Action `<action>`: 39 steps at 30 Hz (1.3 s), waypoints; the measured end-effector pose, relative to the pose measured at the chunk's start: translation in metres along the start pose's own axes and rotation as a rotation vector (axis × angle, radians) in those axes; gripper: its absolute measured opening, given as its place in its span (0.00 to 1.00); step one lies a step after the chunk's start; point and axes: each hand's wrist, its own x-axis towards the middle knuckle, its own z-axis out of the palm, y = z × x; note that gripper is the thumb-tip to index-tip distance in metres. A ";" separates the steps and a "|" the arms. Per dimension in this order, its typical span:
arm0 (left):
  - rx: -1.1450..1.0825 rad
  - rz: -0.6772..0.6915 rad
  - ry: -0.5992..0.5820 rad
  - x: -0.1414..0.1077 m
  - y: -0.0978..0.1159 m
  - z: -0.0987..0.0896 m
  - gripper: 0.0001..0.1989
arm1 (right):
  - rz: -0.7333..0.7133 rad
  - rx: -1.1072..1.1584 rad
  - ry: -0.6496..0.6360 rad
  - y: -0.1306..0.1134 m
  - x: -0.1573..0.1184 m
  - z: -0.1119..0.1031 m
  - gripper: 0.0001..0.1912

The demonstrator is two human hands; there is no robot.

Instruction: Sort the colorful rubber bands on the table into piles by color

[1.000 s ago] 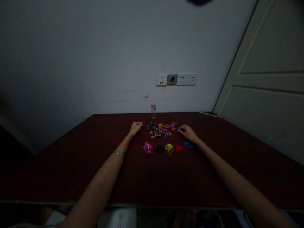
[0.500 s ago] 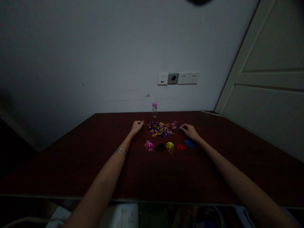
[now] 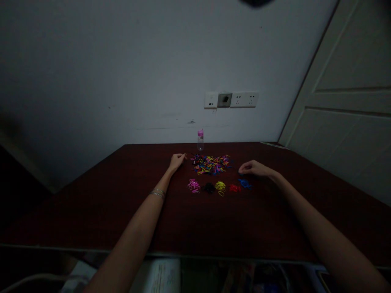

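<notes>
A mixed heap of colourful rubber bands [image 3: 212,165] lies on the dark red table. In front of it runs a row of small single-colour piles: pink bands [image 3: 193,186], black bands [image 3: 209,187], yellow bands [image 3: 220,186], red bands [image 3: 235,188] and blue bands [image 3: 244,184]. My right hand [image 3: 253,167] is just above the blue pile, its fingertips pinched on what looks like a blue rubber band. My left hand [image 3: 177,161] rests on the table left of the heap. Its fingers are closed, and whatever is at the fingertips is too small to name.
Behind the heap stands a clear bottle with a pink cap [image 3: 200,140]. Sockets and switches [image 3: 231,100] are on the wall beyond the table [image 3: 91,203]. A white panelled door [image 3: 345,114] is to the right. Several items sit below the table's front edge, including a white box [image 3: 161,276].
My right hand has moved away from the mixed heap, to the right and slightly nearer, over the blue pile. My left hand has stayed in its place beside the heap.
</notes>
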 end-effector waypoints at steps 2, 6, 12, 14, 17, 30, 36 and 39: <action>-0.016 -0.002 0.000 0.000 0.001 0.000 0.18 | 0.006 0.011 -0.085 -0.003 -0.005 -0.004 0.15; -0.029 -0.017 -0.006 0.000 0.001 0.000 0.17 | -0.006 0.008 -0.160 -0.004 -0.010 -0.007 0.13; -0.014 -0.011 -0.010 0.001 -0.002 0.000 0.17 | 0.025 -0.001 -0.112 -0.004 -0.009 -0.005 0.14; -0.012 -0.005 -0.016 0.002 -0.002 0.000 0.17 | 0.047 0.006 -0.016 -0.003 -0.007 -0.002 0.15; -0.008 -0.001 -0.028 0.001 0.000 0.000 0.17 | 0.081 0.061 0.190 0.000 0.000 0.003 0.17; -0.024 -0.004 -0.064 0.000 0.002 0.000 0.15 | -0.201 -0.539 0.346 0.032 0.059 0.019 0.15; 0.013 0.018 -0.091 0.002 -0.003 0.002 0.15 | -0.183 -0.589 0.364 0.037 0.056 0.022 0.14; 0.046 0.026 -0.088 0.001 0.000 0.002 0.15 | -0.185 -0.573 0.392 0.036 0.053 0.022 0.13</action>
